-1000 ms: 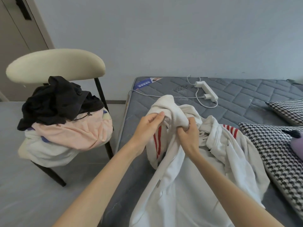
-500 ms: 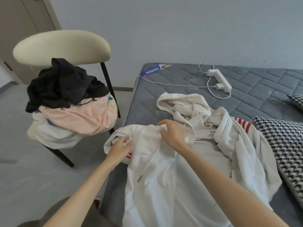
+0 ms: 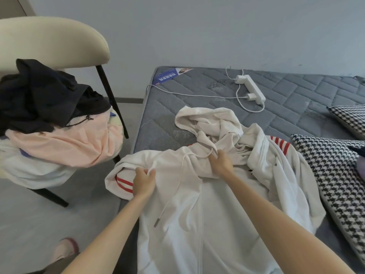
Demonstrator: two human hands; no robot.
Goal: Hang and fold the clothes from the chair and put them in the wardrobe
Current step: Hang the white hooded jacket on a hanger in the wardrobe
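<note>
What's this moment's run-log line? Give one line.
hoodie: spread on mattress, unfolded | left hand: grips its shoulder | right hand: grips its neck | chair: clothes piled on seat

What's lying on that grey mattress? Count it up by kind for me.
White hoodie: 1
Houndstooth pillows: 2
White power strip: 1
Plugged-in charger: 1
Purple thing, cut off at edge: 1
Total: 6
</note>
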